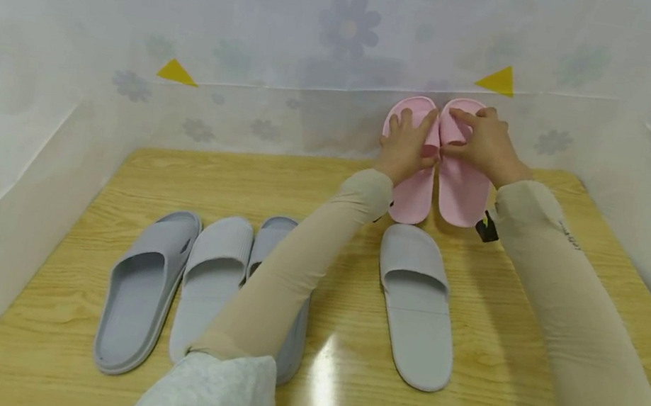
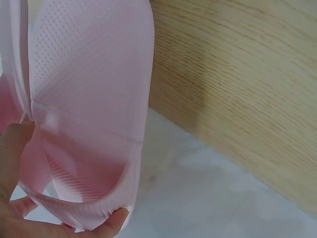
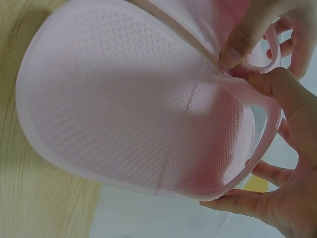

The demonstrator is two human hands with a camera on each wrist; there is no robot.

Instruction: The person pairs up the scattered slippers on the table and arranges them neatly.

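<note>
A wooden table [image 1: 528, 381], walled on three sides by a pale flowered sheet [image 1: 264, 27] with yellow triangles, carries six slippers. Four grey ones lie nearest the person: three grey slippers [image 1: 208, 284] bunched side by side at the left, partly under the left forearm, and a single grey slipper [image 1: 418, 305] apart to their right. At the far edge of the table, against the sheet, a pair of pink slippers sits side by side and touching, toes pointing away. The left hand [image 1: 405, 146] grips the strap of the left pink slipper [image 1: 411, 199], thumb and fingers curled round it. The right hand [image 1: 484, 143] pinches the strap of the right pink slipper [image 1: 463, 194], thumb on top, fingers hooked underneath.
</note>
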